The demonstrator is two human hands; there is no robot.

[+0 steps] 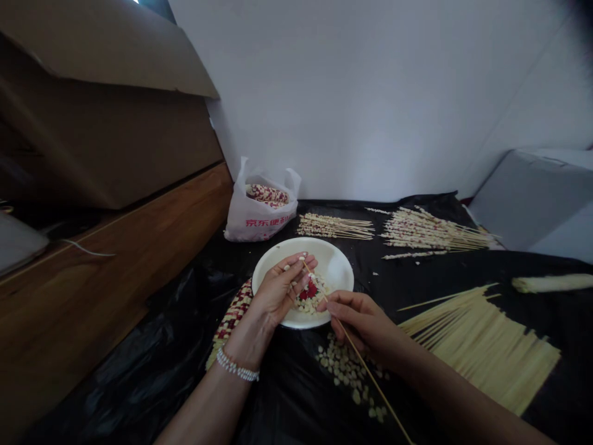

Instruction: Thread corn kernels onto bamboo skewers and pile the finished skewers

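Stick (370, 375): slants over the bowl (345, 269), upper tip at 12 o'clock, lower end running towards 5. Pinched part-way along between thumb and fingers of the right hand (359, 318). Left hand (273, 284) half-curled, palm partly up, holding a few kernels, one kernel (302, 258) at its fingertips by the stick's tip.

Step in hand, as I judge it: meeting of tip and kernel. Calls for a firm pinch on the left, the tip lined up, a light straight push from the right; the thin stick could bend or slip.

In the bowl: loose kernels (308, 306), something red. From the bowl: spilled kernels (343, 364) at 5 o'clock on the black sheet (171, 334); speckled cob (235, 312) at 8; bag (264, 222) of cobs at 11; threaded sticks (319, 225) at 1, a larger lot at 2; bare sticks (491, 346) at 4.

Hard to make out: whether the tip has pierced the kernel; how many kernels the left palm holds; the red thing, partly behind fingers. Stick's lower end cut off by the frame; cob partly under forearm and bowl.
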